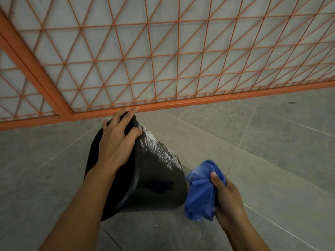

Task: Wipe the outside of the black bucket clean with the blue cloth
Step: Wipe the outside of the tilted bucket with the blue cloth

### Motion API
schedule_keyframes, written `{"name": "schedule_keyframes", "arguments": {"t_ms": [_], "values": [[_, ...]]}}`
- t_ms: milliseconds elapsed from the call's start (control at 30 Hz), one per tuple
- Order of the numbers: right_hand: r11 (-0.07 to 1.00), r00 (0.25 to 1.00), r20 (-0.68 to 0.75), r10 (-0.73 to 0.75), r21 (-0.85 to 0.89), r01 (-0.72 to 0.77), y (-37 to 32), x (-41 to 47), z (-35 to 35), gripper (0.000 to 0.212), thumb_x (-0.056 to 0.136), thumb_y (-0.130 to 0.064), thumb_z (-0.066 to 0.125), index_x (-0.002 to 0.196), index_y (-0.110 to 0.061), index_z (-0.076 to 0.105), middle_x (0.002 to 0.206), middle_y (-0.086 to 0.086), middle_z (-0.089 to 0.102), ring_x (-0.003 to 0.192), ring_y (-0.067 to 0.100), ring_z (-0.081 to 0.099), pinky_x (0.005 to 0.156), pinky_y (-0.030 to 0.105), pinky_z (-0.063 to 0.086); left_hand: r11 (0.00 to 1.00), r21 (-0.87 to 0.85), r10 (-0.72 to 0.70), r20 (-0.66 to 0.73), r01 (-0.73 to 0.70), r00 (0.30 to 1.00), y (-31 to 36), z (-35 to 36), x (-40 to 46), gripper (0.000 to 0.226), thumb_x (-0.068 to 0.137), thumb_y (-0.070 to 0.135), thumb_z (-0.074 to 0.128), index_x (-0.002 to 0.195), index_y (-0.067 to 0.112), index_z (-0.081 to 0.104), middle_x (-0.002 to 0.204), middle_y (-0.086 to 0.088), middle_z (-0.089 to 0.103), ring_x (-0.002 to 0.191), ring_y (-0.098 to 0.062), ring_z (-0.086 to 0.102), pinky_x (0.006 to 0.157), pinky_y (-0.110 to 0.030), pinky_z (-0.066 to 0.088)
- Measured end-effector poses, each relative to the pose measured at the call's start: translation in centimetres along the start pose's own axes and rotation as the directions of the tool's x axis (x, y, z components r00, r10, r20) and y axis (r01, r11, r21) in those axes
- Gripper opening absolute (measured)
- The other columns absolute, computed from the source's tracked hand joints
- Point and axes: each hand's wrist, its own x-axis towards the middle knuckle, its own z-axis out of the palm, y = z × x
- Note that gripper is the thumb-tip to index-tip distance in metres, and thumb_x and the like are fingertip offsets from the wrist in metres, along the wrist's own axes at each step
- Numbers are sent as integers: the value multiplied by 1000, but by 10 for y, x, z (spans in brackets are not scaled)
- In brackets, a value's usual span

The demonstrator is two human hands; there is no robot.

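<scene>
The right hand [228, 198] is low, at about 5 o'clock in the view, and its fingers [216, 180] are curled tight around a bunched-up blue cloth [201, 192]. The cloth sticks out to the left of the hand and sits just beside the black bucket [157, 180], at the bucket's 3 o'clock; it is hard to tell if the two touch. The bucket lies tipped on its side on the gray tiled floor [272, 142] in the middle of the view, with its open rim facing 9 o'clock. The near part of its outside wall looks dark and shiny. White dusty marks [159, 149] cover the far part of the wall, up at its 12 o'clock. The left hand [116, 140] holds the bucket at the top of the rim, fingers spread wide over the edge and thumb pressed on the outside wall. Past the bucket, at 12 o'clock, stands an orange metal mesh fence [163, 51] with a pale wall behind it.
</scene>
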Motion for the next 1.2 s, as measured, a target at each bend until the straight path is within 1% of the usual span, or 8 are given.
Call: {"name": "schedule_keyframes", "arguments": {"t_ms": [133,333,500,600,733,867,1067,1200], "values": [[919,954,-99,-283,-311,240,6,-1,27,18,92,-22,49,106,-13,57,97,12,65,85,24,61,74,37,49,1000,8,-11,-12,11,1000,1,1,0,70,65,55,36,134,46,45,141,18,38,139,-26,27,114,-54,19],[766,889,158,429,458,-451,8,3,2,32,92,-24,48,101,3,64,80,20,71,66,29,69,55,38,58,1000,-11,-3,-26,3,1000,2,-3,-3,74,63,56,34,135,40,46,141,11,40,136,-17,28,117,-50,8],[734,894,246,375,510,-448,-16,7,-27,88,14,-5,93,98,5,67,102,24,68,81,34,69,68,41,58,1000,-3,12,-23,-12,1000,0,-2,-2,74,64,56,33,135,40,46,141,11,40,136,-18,30,118,-50,4],[823,906,235,353,382,-420,-21,0,-21,84,33,-12,91,110,2,61,110,24,65,93,35,66,62,39,59,1000,-4,8,-18,-8,1000,-2,-3,0,73,64,56,34,135,40,46,141,10,41,137,-19,29,118,-49,3],[998,999,14,32,47,-32,-23,-24,21,32,70,-16,70,100,-5,65,89,16,72,82,22,69,65,30,56,1000,-17,8,-28,-9,1000,-4,-4,0,73,64,55,35,134,40,46,141,11,41,138,-18,29,119,-46,2],[843,894,110,-434,-300,446,-18,-49,77,27,82,-11,64,101,-29,56,100,-9,63,88,-6,60,70,7,47,999,-21,29,-47,-30,998,-3,-4,0,75,63,54,35,134,35,48,140,6,44,135,-16,34,118,-48,3],[538,649,595,-474,-388,748,27,-81,97,61,87,-58,37,140,-42,12,148,-32,8,139,-5,2,117,21,8,997,20,80,-37,-80,996,0,-2,3,74,65,52,34,133,30,51,135,5,47,130,-12,37,117,-52,3],[509,664,575,-478,-434,743,20,-51,86,58,88,-52,39,140,-30,29,147,-25,24,138,-4,14,114,23,17,998,0,67,-21,-68,997,0,-1,4,73,67,53,32,134,32,49,135,6,45,131,-15,38,116,-51,8]]}}
